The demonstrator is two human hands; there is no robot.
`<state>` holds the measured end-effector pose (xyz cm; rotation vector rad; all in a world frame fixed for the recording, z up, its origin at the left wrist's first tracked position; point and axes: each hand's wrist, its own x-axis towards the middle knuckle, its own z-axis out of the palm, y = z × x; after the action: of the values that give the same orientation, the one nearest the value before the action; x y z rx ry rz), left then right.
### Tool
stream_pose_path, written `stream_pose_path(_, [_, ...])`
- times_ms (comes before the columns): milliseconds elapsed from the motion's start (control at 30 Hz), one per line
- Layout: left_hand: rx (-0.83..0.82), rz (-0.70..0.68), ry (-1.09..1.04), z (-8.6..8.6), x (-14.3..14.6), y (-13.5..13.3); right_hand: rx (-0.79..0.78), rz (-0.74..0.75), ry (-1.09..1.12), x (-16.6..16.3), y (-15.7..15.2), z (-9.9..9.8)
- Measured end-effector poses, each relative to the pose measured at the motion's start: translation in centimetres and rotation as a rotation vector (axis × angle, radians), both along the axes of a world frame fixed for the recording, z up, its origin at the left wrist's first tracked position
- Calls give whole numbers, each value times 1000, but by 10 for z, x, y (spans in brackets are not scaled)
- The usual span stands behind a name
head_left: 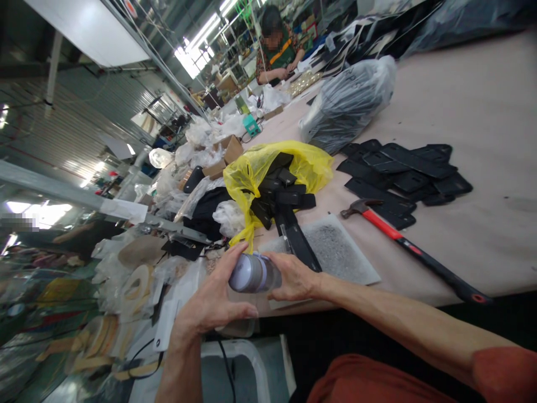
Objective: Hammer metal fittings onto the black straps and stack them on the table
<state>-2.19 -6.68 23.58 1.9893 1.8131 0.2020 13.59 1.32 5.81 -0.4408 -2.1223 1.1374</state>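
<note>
In my right hand [293, 277] is a clear drinking bottle with a pale lavender lid [247, 273], tilted so the lid faces left. My fingers and thumb are wrapped round its clear body. Around the lid end my left hand [216, 296] is spread, its thumb apart below the lid and its fingers close to the top; whether they touch it I cannot tell. Just beyond the bottle lie black strips [293, 229], some spilling from a yellow plastic bag [312, 165]. A pale speckled slab [339, 249] is under the end of one strip.
A claw hammer [398, 238] with a red and black handle lies at right, beside a pile of black pieces [403, 168]. Behind are a plastic-wrapped grey bundle [352, 101] and an open cardboard box [229, 154]. Tape rolls [138, 285] sit at left. Another person [274, 50] works across the table.
</note>
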Motion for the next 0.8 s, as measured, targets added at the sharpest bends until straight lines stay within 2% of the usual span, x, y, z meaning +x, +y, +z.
stream_pose_path(200, [153, 241, 236, -9, 10, -3, 7, 18, 12, -3, 1, -1])
stream_pose_path(267, [155, 217, 243, -7, 13, -5, 10, 24, 5, -5, 1, 0])
stream_pose_path(400, [112, -21, 29, 2, 10, -10, -3, 9, 8, -6, 0, 2])
stream_pose_path(433, [118, -45, -1, 3, 9, -11, -7, 8, 4, -5, 0, 3])
stream_pose_path(500, [176, 23, 16, 2, 6, -12, -11, 13, -15, -4, -1, 6])
stream_pose_path(567, [229, 171, 96, -3, 6, -12, -13, 16, -36, -2, -2, 10])
stream_pose_path(667, [217, 290, 189, -8, 8, -13, -10, 24, -44, -2, -3, 12])
stream_pose_path(733, [194, 225, 154, -7, 9, -15, -10, 22, -41, -3, -4, 12])
stream_pose_path(800, [178, 89, 39, -3, 9, -17, -23, 13, -31, -5, -4, 10])
